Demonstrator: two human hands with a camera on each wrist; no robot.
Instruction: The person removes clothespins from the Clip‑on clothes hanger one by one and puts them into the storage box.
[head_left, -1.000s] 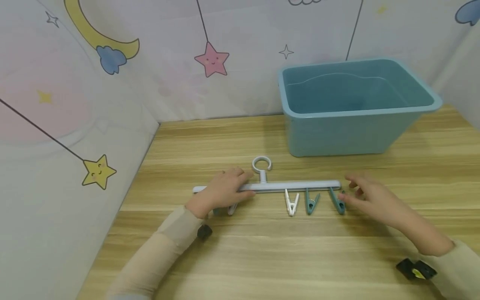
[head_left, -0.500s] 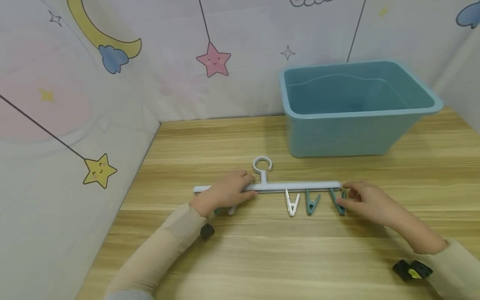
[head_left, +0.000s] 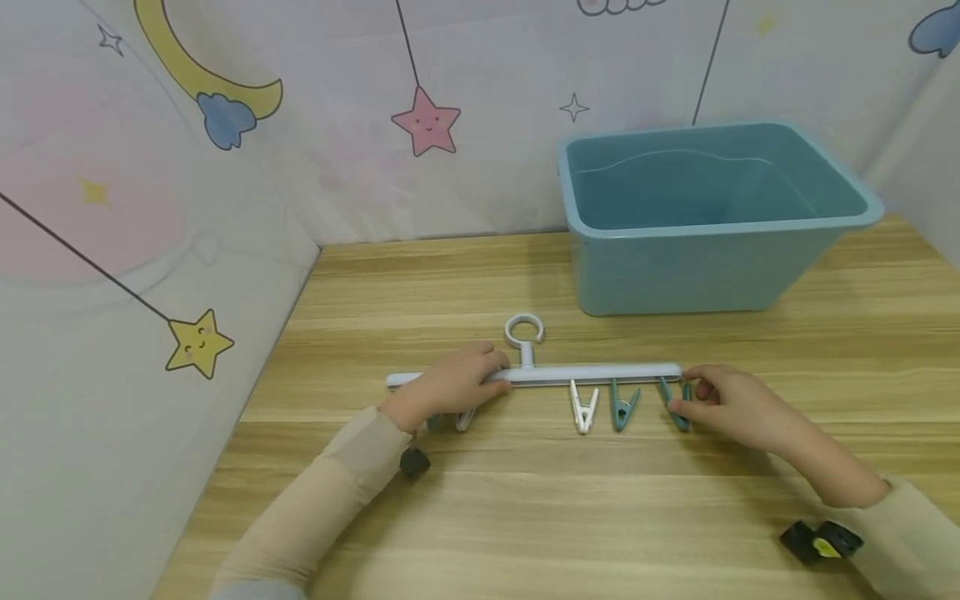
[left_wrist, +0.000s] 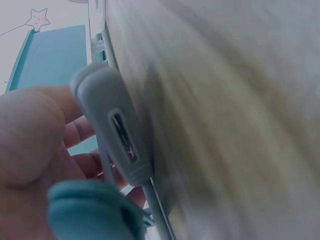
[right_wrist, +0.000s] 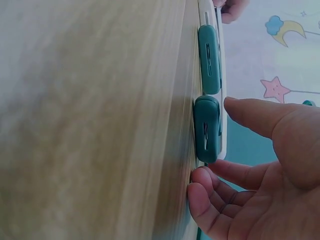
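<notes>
A pale grey bar hanger (head_left: 585,372) with a ring hook (head_left: 523,330) lies flat on the wooden table. My left hand (head_left: 453,382) grips the bar left of the hook, with fingers over its far side and thumb on the near side. Partly hidden below that hand are a grey clothespin (left_wrist: 112,122) and a green clothespin (left_wrist: 92,207). Toward the right hang a white clothespin (head_left: 582,408), a green clothespin (head_left: 621,407) and an outermost green clothespin (head_left: 677,408). My right hand (head_left: 738,408) holds this outermost one between thumb and fingers, beside the bar's right end.
Behind the hanger to the right stands a large blue-green plastic bin (head_left: 686,267). A patterned cloth wall (head_left: 480,192) closes off the back, and another (head_left: 90,417) runs along the left side. The wooden table (head_left: 540,517) extends in front of the hanger.
My right hand has moved slightly left, and its thumb and fingers have come together around the outermost green clothespin. My left hand has stayed on the bar, almost unmoved.
</notes>
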